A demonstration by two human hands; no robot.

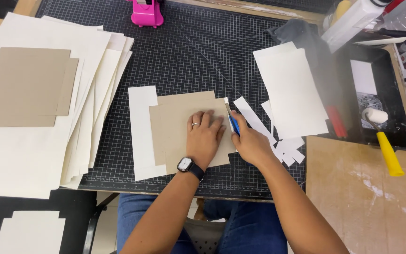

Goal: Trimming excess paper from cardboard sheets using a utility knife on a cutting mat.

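two tan cardboard sheets (184, 124) lie flat and overlapped, slightly askew, on a cream paper sheet (142, 131) whose left part shows bare beside them. the blue-handled cutter (233, 124) stands tilted at the cardboard's right edge, its blade end touching a narrow cream margin there. just right of the cardboard, thin cream paper strips (254, 120) lie loose, slanting away.
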